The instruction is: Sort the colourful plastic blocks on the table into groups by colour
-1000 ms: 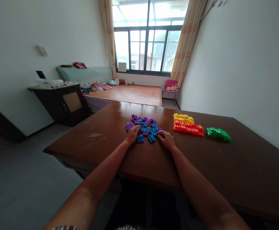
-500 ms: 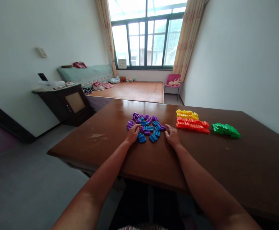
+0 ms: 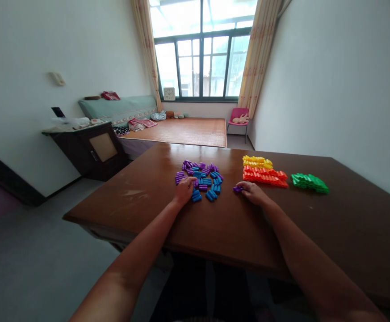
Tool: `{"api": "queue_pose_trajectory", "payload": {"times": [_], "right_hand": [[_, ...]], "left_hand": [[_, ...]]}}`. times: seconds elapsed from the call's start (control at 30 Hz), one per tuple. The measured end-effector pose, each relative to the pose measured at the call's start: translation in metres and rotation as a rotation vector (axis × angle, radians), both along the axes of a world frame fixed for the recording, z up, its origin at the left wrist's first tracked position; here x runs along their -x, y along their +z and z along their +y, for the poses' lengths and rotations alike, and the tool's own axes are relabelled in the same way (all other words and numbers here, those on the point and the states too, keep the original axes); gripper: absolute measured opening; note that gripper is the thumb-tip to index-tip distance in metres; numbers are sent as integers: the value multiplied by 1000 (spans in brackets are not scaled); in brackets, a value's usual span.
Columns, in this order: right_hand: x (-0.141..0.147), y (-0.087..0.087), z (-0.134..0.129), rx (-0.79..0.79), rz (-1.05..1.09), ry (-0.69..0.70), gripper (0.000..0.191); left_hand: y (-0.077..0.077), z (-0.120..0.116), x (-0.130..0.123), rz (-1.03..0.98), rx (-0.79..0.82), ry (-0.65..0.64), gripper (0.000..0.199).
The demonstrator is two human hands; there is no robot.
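On the table lies a loose pile of purple blocks [image 3: 188, 165] and blue blocks [image 3: 211, 195], small ribbed plastic pieces. At its left front edge is my left hand [image 3: 183, 191], its fingers closed about a purple block [image 3: 195, 184] beside the blue ones. To the right of the pile, apart from it, my right hand [image 3: 253, 193] pinches another purple block [image 3: 237, 189] low at the tabletop. Beyond the right hand stand rows of yellow blocks [image 3: 257, 162] and orange blocks [image 3: 264, 176]. A group of green blocks [image 3: 309, 183] lies farther right.
The brown table [image 3: 211, 228] has its front edge close to my body. Past its far edge is a bed [image 3: 188, 130] below a window. A dark cabinet [image 3: 97, 150] stands at the left and a pink chair [image 3: 238, 117] at the back right.
My right hand has moved right, away from the pile, taking a purple block from its right edge. My left hand stays by the pile. The whole view has shifted slightly.
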State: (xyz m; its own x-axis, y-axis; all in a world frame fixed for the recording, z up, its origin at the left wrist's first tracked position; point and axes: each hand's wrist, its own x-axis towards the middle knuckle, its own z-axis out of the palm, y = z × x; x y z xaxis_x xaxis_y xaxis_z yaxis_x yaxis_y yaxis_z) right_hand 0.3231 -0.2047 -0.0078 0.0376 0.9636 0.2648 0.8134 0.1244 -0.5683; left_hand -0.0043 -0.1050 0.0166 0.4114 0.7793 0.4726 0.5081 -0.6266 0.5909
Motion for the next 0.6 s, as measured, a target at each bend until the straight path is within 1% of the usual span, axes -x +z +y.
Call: {"api": "queue_pose_trajectory", "payload": {"times": [0.07, 0.13, 0.23, 0.3, 0.37, 0.43, 0.5, 0.6], "right_hand": [[1, -3, -9, -59, -7, -49, 36], [12, -3, -14, -84, -46, -108, 35], [29, -1, -13, -71, -115, -167, 34], [29, 1, -9, -64, -106, -144, 29], [18, 1, -6, -46, -52, -91, 27], [-2, 1, -6, -12, -3, -75, 31], [-23, -1, -9, 20, 29, -130, 34], [-44, -3, -16, 45, 82, -223, 39]], "left_hand": [[7, -7, -7, 168, -67, -57, 29], [13, -14, -17, 324, -95, -77, 28], [22, -21, -31, 497, -90, -32, 26], [27, -23, -37, 580, -77, -10, 26], [32, -23, -40, 646, -71, -3, 28], [39, -22, -42, 685, -68, -11, 29], [47, -22, -48, 687, -77, -7, 24], [57, -27, -68, 611, -102, 7, 23]]}}
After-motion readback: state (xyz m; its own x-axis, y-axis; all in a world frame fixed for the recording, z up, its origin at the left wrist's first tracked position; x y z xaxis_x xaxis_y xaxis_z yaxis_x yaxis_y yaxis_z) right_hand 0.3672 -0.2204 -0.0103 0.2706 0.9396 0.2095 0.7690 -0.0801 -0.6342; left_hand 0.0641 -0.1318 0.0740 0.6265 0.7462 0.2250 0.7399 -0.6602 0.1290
